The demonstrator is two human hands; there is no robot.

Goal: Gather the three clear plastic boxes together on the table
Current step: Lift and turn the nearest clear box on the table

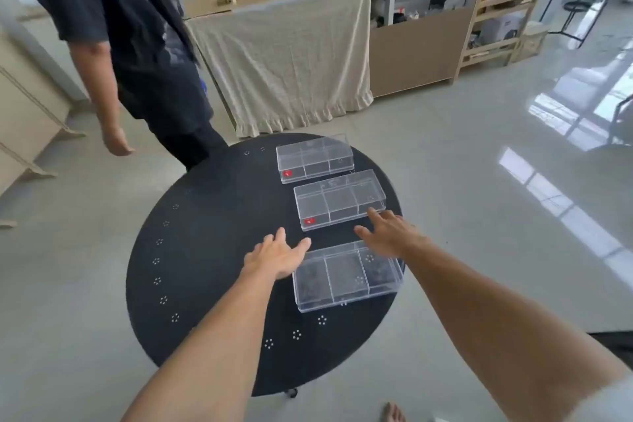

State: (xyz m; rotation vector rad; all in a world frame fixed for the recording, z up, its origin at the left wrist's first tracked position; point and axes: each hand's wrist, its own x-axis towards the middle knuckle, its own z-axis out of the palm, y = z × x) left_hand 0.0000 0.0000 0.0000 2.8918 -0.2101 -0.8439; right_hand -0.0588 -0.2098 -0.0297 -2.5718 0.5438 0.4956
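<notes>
Three clear plastic boxes with inner dividers lie in a row on the right half of a round black table. The far box and the middle box each carry a small red label at their left end. The near box has no label that I can see. My left hand hovers open at the near box's far left corner. My right hand is spread open between the middle and near boxes, its fingertips at the middle box's near right edge. Neither hand holds anything.
A person in dark clothes stands at the table's far left. Behind the table hangs a beige cloth over a wooden shelf unit. A bare foot shows below the table's near edge. Shiny grey floor surrounds the table.
</notes>
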